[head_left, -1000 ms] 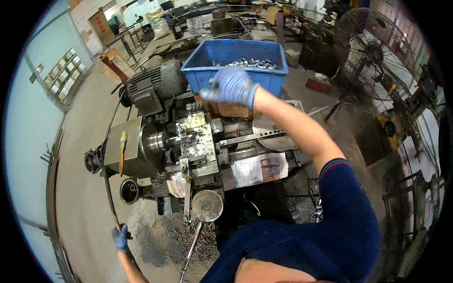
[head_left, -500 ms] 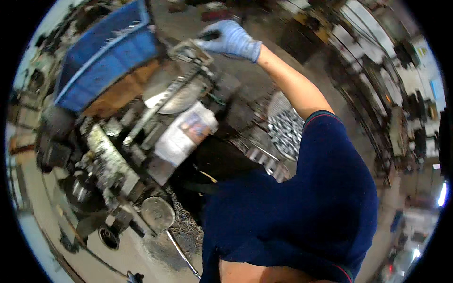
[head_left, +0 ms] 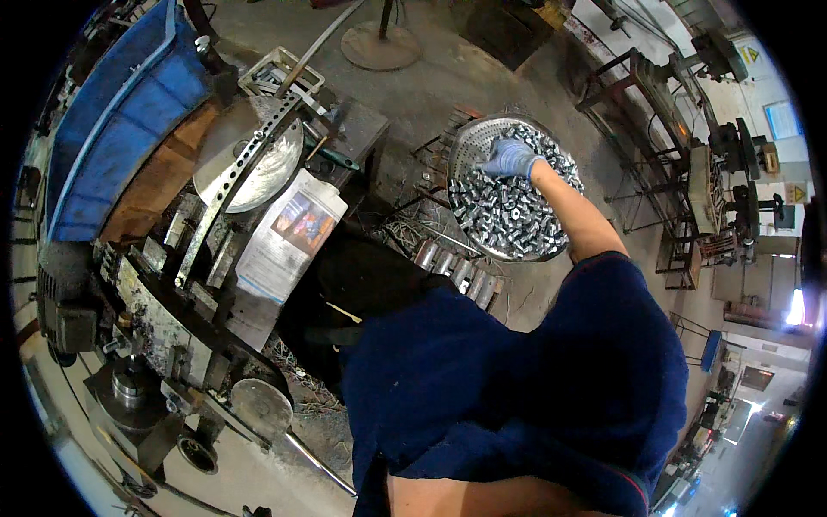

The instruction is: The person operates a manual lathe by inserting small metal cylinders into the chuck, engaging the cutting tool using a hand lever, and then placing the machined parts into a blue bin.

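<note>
The gloved right hand (head_left: 510, 158) reaches into the round perforated metal basin (head_left: 463, 148), fingers curled down among the small steel parts (head_left: 508, 215) near its far rim; whether it grips one, I cannot tell. The left hand is out of view. The basin sits on the floor right of the lathe (head_left: 172, 284).

Left hand nowhere in view. Fingertips of the gloved right hand (head_left: 510, 158) buried among the small metal parts (head_left: 508, 211), so grasp impossible to judge. Individual parts too small to tell apart. Far rim of the round perforated tray (head_left: 469, 142) partly covered by hand and forearm. Blue bin (head_left: 121, 121) cut off at the picture's dark edge. Lathe (head_left: 146, 345) bent and cropped at lower left.
</note>
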{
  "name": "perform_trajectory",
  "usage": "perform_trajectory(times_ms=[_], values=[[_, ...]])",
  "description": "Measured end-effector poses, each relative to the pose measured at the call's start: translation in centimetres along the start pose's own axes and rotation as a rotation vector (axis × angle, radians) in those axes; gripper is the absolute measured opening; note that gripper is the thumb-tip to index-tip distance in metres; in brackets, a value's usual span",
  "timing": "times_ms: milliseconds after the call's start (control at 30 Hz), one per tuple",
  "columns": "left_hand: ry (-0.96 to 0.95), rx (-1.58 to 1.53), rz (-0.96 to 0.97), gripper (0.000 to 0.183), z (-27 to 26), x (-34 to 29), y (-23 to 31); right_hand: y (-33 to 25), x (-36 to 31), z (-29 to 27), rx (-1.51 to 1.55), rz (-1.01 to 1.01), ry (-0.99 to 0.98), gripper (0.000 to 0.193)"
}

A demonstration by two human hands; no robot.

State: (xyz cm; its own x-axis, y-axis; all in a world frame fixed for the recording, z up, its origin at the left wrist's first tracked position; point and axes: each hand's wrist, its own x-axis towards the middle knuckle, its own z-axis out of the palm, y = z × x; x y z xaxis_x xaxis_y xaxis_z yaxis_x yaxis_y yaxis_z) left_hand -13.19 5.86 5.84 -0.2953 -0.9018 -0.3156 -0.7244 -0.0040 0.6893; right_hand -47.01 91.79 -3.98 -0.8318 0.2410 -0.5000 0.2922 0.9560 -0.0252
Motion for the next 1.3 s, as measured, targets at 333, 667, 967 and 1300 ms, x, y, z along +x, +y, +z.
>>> perform_trajectory(times_ms=[333, 667, 967, 1300], values=[[-0.01, -0.007, -0.001, 0.047, -0.7, -0.1, -0.3, 0.5, 1.2, 1.8, -0.193, -0.154, -0.216, 0.064], [-0.064, 0.031, -0.032, 0.056, -1.4, 1.7, -0.8, 2.8, 2.3, 1.3, 0.044, -0.055, -0.282, 0.049], [0.014, 0.577, 0.562, 0.05, -0.9, 0.2, 1.8, -4.8, -3.4, -6.7, 1.313, -0.265, -0.206, 0.037], [-0.713, -0.227, 0.669, 0.027, 19.4, -13.1, 20.8, -37.8, -13.6, -8.2, 0.998, -1.539, -0.293, 0.022]])
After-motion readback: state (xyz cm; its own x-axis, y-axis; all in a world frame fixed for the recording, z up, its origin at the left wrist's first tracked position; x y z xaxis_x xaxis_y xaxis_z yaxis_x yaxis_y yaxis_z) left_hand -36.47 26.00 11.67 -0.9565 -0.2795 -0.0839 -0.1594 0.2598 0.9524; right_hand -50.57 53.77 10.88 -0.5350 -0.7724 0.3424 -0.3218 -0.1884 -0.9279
